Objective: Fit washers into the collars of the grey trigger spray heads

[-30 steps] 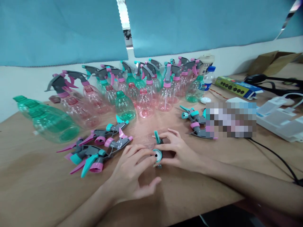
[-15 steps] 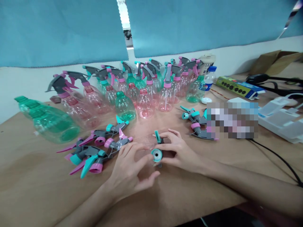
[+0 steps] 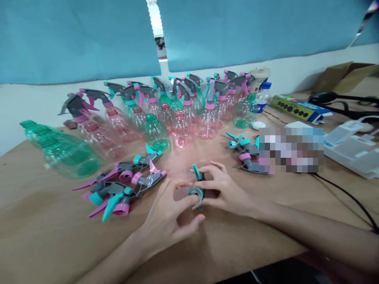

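A grey and teal trigger sprayer head (image 3: pixel 195 191) is gripped by the fingers of my right hand (image 3: pixel 220 189), just above the table. Its round collar faces me, and its teal trigger sticks up at the back. The grey body is partly covered by my right fingers. My left hand (image 3: pixel 168 211) has its fingers apart, with one fingertip at the collar's mouth and the thumb below it. To the left lies a pile of sprayer heads in pink, teal and grey (image 3: pixel 114 197). More loose heads (image 3: pixel 244 146) lie to the right.
Behind my hands stand rows of pink and green bottles (image 3: pixel 182 130), many topped with sprayers. Green bottles (image 3: pixel 68 154) lie at the left. A Pepsi bottle (image 3: pixel 262 98), a yellow-blue box (image 3: pixel 300 108), a white plastic tray (image 3: pixel 352 152) and a black cable (image 3: pixel 349 195) are on the right.
My left hand has moved slightly right, and its fingertip now reaches into the collar's mouth. The right hand keeps its hold on the sprayer head.
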Demonstrator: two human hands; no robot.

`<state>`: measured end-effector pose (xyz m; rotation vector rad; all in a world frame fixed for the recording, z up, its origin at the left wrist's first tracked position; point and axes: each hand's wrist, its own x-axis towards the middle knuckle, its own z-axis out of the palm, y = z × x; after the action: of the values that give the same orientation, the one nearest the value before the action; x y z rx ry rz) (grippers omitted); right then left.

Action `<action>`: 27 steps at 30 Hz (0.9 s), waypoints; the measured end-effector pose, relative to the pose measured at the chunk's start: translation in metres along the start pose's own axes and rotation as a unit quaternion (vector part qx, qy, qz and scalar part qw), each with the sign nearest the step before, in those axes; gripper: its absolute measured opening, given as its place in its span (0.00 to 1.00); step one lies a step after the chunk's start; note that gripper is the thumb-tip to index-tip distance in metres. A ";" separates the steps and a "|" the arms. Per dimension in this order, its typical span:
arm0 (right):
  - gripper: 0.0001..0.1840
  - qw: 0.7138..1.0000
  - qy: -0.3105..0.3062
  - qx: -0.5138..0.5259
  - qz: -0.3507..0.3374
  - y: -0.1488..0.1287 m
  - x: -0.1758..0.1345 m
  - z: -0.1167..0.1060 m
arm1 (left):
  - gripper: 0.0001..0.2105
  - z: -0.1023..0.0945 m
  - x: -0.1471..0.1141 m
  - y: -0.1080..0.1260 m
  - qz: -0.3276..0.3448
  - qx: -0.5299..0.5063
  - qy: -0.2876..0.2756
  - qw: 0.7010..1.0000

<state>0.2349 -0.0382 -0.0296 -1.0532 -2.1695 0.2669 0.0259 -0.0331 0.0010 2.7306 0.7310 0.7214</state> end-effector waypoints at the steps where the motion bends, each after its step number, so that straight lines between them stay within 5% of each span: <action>1: 0.14 1.000 0.000 0.001 -0.001 0.000 0.000 0.000 | 0.09 -0.001 0.000 0.000 -0.001 0.005 0.003 1.000; 8: 0.14 1.000 -0.004 0.002 0.011 0.003 -0.002 0.001 | 0.10 -0.002 0.000 -0.006 -0.021 0.056 0.043 0.997; 17: 0.14 1.000 -0.006 0.008 0.023 0.001 -0.001 0.000 | 0.13 0.004 0.002 0.001 -0.087 0.012 0.016 0.996; 27: 0.15 1.000 -0.005 -0.021 0.012 0.000 0.000 0.000 | 0.06 0.001 0.002 0.004 -0.040 0.019 -0.012 0.999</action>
<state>0.2345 -0.0383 -0.0293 -1.1046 -2.1806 0.2393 0.0294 -0.0350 0.0025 2.7212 0.8517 0.6631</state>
